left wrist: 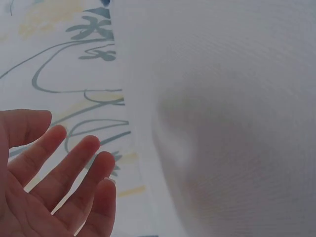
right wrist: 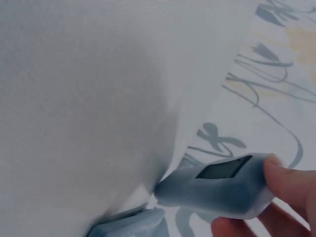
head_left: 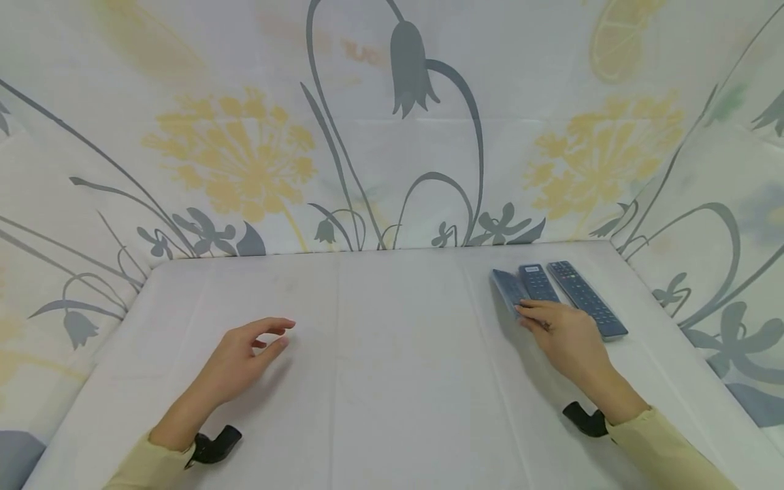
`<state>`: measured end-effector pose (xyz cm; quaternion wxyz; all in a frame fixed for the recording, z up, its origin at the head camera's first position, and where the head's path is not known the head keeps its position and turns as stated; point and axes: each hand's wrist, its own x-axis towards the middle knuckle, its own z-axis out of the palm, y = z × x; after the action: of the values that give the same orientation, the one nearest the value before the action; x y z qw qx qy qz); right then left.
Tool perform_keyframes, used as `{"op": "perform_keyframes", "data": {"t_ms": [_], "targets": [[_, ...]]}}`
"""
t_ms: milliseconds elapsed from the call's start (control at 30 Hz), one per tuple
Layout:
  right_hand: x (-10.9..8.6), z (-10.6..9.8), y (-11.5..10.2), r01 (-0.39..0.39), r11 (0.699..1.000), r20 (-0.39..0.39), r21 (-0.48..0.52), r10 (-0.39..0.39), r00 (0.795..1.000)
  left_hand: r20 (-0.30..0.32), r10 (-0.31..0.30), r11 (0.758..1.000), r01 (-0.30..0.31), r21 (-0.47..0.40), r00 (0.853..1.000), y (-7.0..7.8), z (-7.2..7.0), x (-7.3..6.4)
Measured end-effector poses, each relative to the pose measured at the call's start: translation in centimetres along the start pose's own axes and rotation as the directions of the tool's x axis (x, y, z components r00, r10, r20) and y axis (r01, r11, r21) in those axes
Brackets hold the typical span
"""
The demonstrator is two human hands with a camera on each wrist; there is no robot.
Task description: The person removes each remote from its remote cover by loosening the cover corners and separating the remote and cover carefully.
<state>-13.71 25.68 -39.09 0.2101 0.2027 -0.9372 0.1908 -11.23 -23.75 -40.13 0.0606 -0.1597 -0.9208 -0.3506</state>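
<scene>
My right hand (head_left: pixel 566 337) pinches the near end of a dark blue remote control (head_left: pixel 507 289) at the right of the table. That remote is tilted, its near end raised. In the right wrist view, a dark rectangular patch shows on the held remote (right wrist: pixel 212 185), between thumb and fingers. Just right of it lies a second remote (head_left: pixel 537 282) with a white label at its far end, partly hidden by my hand. A longer third remote (head_left: pixel 584 296) rests beside that one. My left hand (head_left: pixel 245 357), fingers loosely bent and holding nothing, hovers above the left part of the table.
A white cloth covers the table (head_left: pixel 398 381). Patterned fabric (head_left: pixel 367 136) with grey and yellow flowers rises behind it and along both sides. Black bands with stubby mounts circle both wrists, by pale yellow sleeves (head_left: pixel 667 449).
</scene>
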Motion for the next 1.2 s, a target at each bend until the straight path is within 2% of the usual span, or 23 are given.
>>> {"op": "perform_keyframes", "data": {"t_ms": [100, 200, 367, 600, 733, 933, 1033, 1200], "targets": [[0.2, 0.0, -0.1, 0.044, 0.999, -0.103, 0.031, -0.041, 0.994, 0.004, -0.003, 1.0, 0.003, -0.017, 1.0, 0.1, 0.1, 0.2], [0.4, 0.0, -0.2, 0.057, 0.996, -0.176, 0.074, -0.044, 0.983, 0.007, 0.003, 0.999, -0.003, -0.039, 1.0, 0.3, 0.2, 0.5], [0.8, -0.3, -0.5, 0.072, 0.989, -0.243, 0.128, -0.039, 0.969, 0.011, 0.026, 0.997, -0.025, -0.078, 1.0, 0.7, 0.4, 1.1], [1.2, -0.7, -1.4, 0.125, 0.984, -0.299, 0.124, -0.083, 0.951, 0.029, 0.058, 0.991, -0.054, -0.125, 0.998, 1.7, 0.9, 1.9], [1.3, -1.0, -2.2, 0.148, 0.978, -0.294, 0.147, -0.099, 0.951, 0.044, 0.069, 0.988, -0.062, -0.14, 0.997, 2.5, 1.1, 2.4], [1.6, -1.4, -4.0, 0.13, 0.956, -0.238, 0.263, -0.067, 0.969, 0.045, 0.11, 0.979, -0.101, -0.178, 0.993, 3.4, 1.6, 3.0], [1.9, -1.6, -4.9, 0.111, 0.93, -0.201, 0.35, -0.041, 0.979, 0.048, 0.138, 0.972, -0.126, -0.199, 0.989, 3.9, 2.0, 3.4], [2.4, -1.7, -6.2, 0.078, 0.861, -0.129, 0.502, -0.015, 0.992, 0.073, 0.165, 0.961, -0.143, -0.238, 0.984, 4.7, 2.7, 3.9]]}}
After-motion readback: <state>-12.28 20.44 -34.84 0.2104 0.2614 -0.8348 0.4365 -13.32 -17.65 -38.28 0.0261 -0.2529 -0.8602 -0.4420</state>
